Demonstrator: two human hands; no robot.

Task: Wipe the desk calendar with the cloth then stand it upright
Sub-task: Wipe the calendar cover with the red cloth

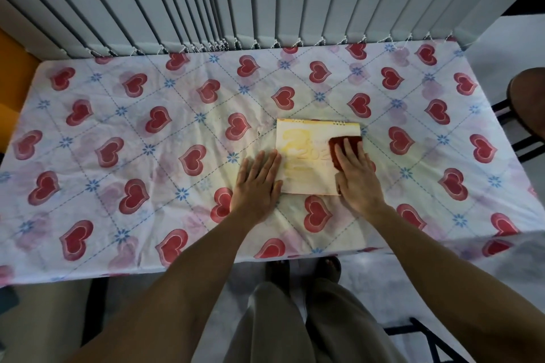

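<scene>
With the flat left hand (257, 183) steadying the pale-yellow spiral-bound desk calendar (309, 156), the open right hand (355, 177) should press the dark-red cloth (339, 146) evenly across it.

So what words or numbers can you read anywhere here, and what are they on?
"202": big pale digits on the calendar cover; the right hand and red cloth hide whatever follows.
A large yellow shape left of the digits: too washed out to read.
Faint lines lower on the cover: too blurred to read.
Tablecloth: only hearts and flowers, no text.
</scene>
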